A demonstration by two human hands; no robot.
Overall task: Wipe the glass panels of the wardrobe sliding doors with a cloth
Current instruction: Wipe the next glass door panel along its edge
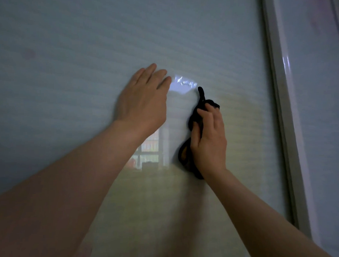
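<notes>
Gripping the bunched black cloth in our right hand, left hand flat with fingers straight on the glass panel, we should sweep overlapping strokes toward its right edge.

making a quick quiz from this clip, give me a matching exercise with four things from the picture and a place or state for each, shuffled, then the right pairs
Things:
1. left hand
2. right hand
3. cloth
4. door frame

States:
A. black, bunched against the glass
B. pale upright strip at the right
C. flat, fingers straight, on the glass panel
D. fingers curled round the cloth

Pairs: 1-C, 2-D, 3-A, 4-B
</notes>
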